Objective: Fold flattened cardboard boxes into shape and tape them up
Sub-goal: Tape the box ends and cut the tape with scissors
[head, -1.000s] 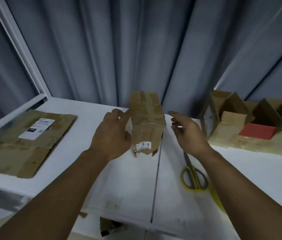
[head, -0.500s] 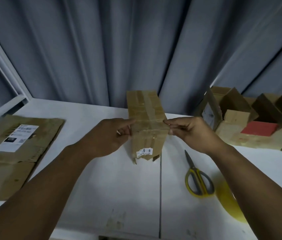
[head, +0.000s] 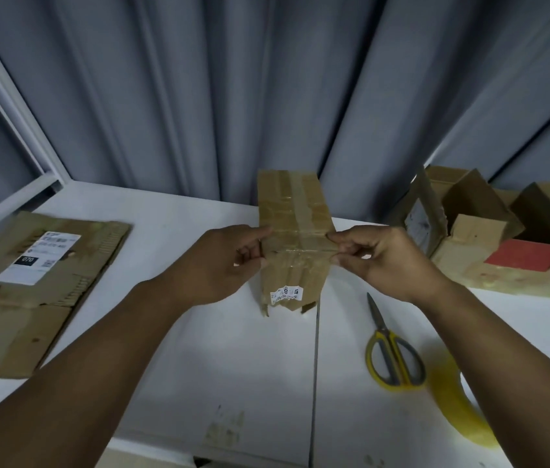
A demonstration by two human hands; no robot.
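Right now the box (head: 292, 211) stands on end near the ctr of the white surface (head: 233, 366), its right corner at the seam btwn two panels. Old tape runs along its top & a small white sticker (head: 285, 294) sits low on the near face. A tape strip (head: 297, 246) crosses the box side to side at the near top edge.

The left hand (head: 224, 261) is at the box's left edge: forefinger out along the corner, thumb below, pinching the strip's end against the cardboard, other fingers curled in. The right hand (head: 385, 261) mirrors it at the right edge, w/ thumb & fingertips pinching the other end of the strip. Both forearms reach in from the bottom corners.

Scissors (head: 390, 352) w/ yellow & grey handles lie on the surface right of the box, blades together & pointing away, apart from the box. Just beside the handles is a yellow roll (head: 452, 396), blurred & partly behind the right forearm.

Far left, flat cardboard (head: 30, 315) w/ a white shipping label (head: 39, 258) lies on the surface. Far right, several open boxes (head: 469, 211) sit in a group w/ a red piece (head: 527, 255) among them; can't tell what it is. A grey curtain (head: 267, 96) hangs behind, w/ a white frame (head: 7, 92) at upper left.
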